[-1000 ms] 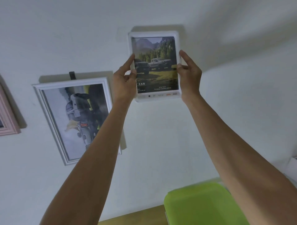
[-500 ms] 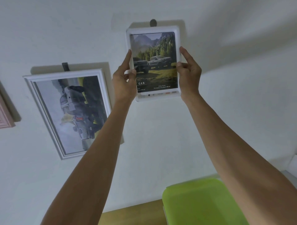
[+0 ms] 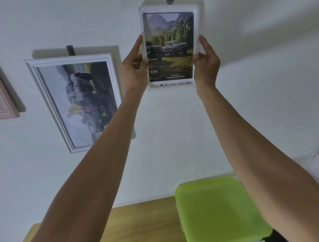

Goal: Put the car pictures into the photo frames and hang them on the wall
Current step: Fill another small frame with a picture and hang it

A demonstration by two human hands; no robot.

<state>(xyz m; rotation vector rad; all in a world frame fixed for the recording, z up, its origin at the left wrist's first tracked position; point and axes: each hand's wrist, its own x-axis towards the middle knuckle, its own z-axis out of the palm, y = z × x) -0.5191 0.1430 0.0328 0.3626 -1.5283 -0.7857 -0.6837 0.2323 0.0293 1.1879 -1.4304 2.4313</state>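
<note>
While both my hands pinch its sides, left hand and right hand, the small white frame sits higher than before, top edge touching the hook. Bare wall lies to its right; the larger frame hangs near on the left.

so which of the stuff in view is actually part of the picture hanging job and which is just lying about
Part of the job:
- small white frame with the car picture, held at the wall
- left hand and right hand gripping its sides
- hook above it
- larger white frame, already hung

Just lying about:
- green lid
- wooden table
- pink frame
</note>
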